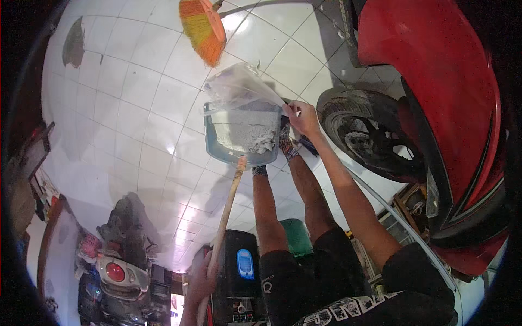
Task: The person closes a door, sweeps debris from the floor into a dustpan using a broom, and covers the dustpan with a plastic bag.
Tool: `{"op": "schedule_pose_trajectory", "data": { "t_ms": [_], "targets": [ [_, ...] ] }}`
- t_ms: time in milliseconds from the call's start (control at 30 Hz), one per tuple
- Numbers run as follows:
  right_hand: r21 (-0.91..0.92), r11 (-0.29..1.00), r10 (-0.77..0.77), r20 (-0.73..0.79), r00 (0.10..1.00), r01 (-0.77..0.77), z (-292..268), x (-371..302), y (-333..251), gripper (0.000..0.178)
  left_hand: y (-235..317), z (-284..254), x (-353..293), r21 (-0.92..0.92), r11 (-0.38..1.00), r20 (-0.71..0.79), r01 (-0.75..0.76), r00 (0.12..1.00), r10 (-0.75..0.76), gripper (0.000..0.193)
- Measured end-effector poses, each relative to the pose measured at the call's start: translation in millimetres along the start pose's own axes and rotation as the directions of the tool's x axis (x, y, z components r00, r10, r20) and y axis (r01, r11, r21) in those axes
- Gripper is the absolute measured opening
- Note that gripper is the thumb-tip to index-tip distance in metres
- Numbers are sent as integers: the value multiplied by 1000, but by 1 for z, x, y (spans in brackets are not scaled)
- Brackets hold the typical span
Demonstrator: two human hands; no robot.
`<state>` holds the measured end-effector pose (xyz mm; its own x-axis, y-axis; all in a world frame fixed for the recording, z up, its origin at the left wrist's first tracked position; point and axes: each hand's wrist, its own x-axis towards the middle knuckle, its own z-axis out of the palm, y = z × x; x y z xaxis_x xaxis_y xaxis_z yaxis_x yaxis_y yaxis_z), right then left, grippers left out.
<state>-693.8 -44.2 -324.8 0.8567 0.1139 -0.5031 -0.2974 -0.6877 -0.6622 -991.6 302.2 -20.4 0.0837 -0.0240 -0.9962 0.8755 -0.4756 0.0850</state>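
Note:
My left hand (202,278) grips the low end of a long wooden handle (231,201). The handle runs up to a blue dustpan (239,136) resting on the white tiled floor (136,108) and filled with grey dust and crumpled debris. My right hand (302,117) reaches forward and pinches the edge of a clear plastic bag (239,84) that lies over the dustpan's far side. My two legs in black shorts stand just behind the dustpan.
An orange broom head (204,30) lies on the tiles beyond the bag. A red motorbike (435,81) with its black tyre (364,136) stands close on the right. A scooter (117,271), a black box with a blue display (242,266) and a green container (296,236) are near my feet.

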Motion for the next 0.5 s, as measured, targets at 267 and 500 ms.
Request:
{"op": "schedule_pose_trajectory", "data": {
  "t_ms": [267, 500],
  "targets": [
    [43, 999, 38, -156, 987, -32, 11, -3, 14, 41, 71, 7, -13, -102, 992, 11, 75, 997, -74, 45],
    [153, 985, 101, -119, 988, -82, 23, -1, 18, 37, 60, 32, -22, -113, 993, -91, 21, 995, -31, 41]
  ]
}}
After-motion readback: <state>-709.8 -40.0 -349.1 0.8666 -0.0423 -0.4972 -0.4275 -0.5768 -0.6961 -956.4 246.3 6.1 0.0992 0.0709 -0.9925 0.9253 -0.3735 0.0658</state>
